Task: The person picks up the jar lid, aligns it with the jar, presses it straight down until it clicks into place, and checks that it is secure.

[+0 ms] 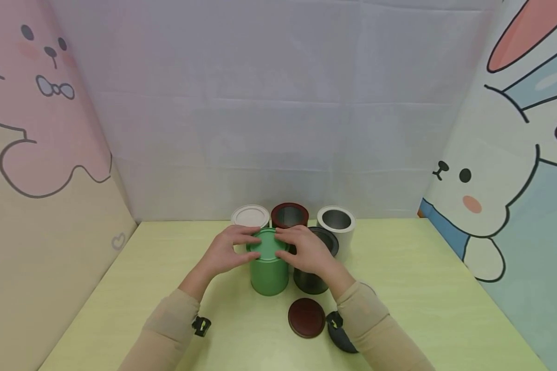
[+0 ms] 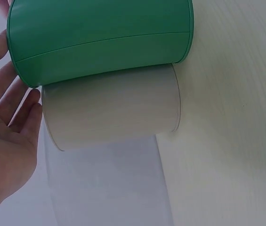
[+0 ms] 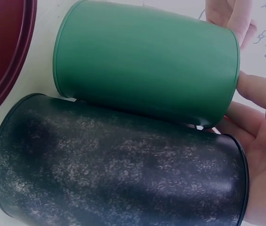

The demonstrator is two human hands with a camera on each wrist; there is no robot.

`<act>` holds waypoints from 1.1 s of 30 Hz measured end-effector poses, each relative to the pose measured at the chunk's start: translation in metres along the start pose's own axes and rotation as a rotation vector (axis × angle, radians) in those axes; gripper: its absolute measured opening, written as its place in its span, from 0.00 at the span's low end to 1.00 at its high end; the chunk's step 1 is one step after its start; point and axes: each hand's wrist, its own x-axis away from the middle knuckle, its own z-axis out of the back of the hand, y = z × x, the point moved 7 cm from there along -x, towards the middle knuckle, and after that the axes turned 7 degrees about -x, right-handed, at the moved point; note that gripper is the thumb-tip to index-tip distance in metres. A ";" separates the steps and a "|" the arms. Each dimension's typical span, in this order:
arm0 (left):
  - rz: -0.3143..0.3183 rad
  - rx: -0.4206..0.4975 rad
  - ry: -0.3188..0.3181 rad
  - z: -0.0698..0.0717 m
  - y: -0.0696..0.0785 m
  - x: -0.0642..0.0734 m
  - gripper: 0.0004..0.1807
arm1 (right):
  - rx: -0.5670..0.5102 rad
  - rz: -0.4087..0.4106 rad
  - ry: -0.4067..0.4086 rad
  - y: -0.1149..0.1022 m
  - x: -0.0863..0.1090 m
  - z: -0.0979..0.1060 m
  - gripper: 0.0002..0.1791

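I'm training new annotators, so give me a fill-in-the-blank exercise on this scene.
1. The container between the left hand and right hand is coloured ____.
2. The fully visible lid lying on the table is ____.
3. The rear right can, open on top, is ____.

Missing words: green; dark red; white.

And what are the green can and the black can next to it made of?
The green can looks like painted metal, smooth and softly shiny, with thin rims and a seam line along its side. The black can is probably metal too: glossy, with pale speckles, though its coating hides what's underneath.
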 end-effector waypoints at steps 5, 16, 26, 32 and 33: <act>0.037 -0.004 -0.049 0.000 0.003 -0.002 0.17 | 0.009 -0.014 0.005 0.000 -0.001 -0.001 0.25; 0.071 0.027 -0.087 0.000 0.006 -0.003 0.17 | -0.032 -0.034 -0.014 0.004 -0.001 -0.002 0.22; 0.078 0.027 -0.118 0.000 0.006 -0.004 0.17 | -0.037 -0.052 -0.052 0.005 -0.003 -0.002 0.22; 0.063 0.007 -0.138 0.000 0.006 -0.005 0.16 | -0.048 -0.062 -0.077 0.004 -0.004 -0.001 0.21; 0.061 0.007 -0.140 0.000 0.006 -0.005 0.16 | -0.051 -0.062 -0.081 0.004 -0.004 -0.001 0.21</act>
